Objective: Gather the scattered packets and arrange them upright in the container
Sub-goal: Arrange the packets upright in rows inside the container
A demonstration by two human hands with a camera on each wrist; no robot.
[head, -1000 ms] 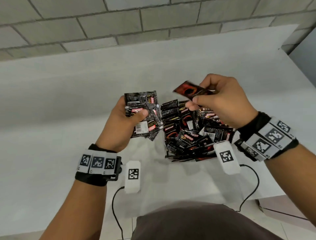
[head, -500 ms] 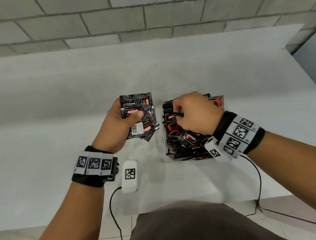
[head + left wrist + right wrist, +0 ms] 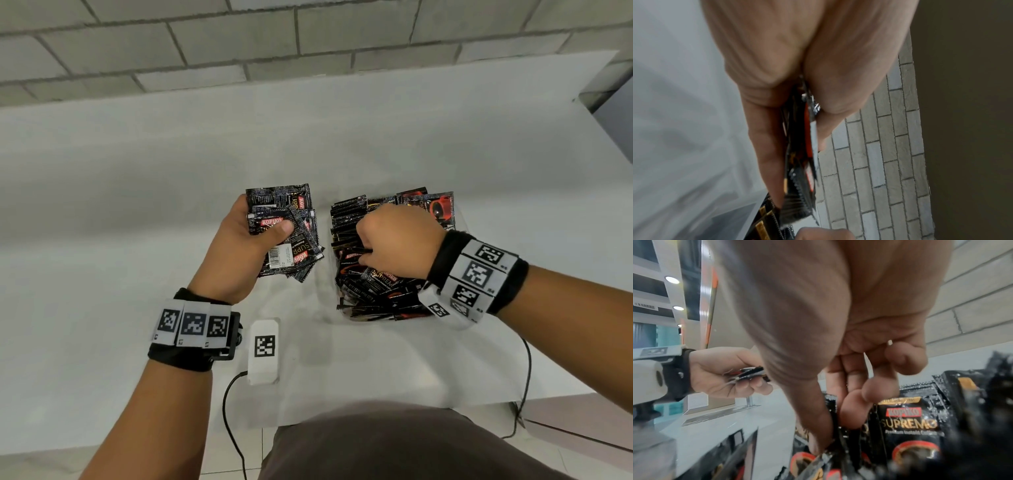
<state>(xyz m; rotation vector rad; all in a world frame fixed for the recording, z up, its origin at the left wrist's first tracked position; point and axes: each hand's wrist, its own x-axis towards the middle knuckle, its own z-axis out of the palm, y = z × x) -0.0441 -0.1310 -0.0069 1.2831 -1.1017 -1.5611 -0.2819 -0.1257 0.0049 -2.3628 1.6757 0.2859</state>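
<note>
Under a grey brick wall [image 3: 308, 37], on the white table [image 3: 137, 178], left hand [image 3: 236, 253] grips packets [image 3: 287, 233]; right hand's [image 3: 397, 243] grip unclear.

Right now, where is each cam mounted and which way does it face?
Head: on the head, facing down at the white table; both forearms, left hand, right hand show.
Left wrist: along the left hand, toward its packet stack and brick wall.
Right wrist: along the right hand into the container's packets.
Shared: right wrist and head both show the left hand's stack.
</note>
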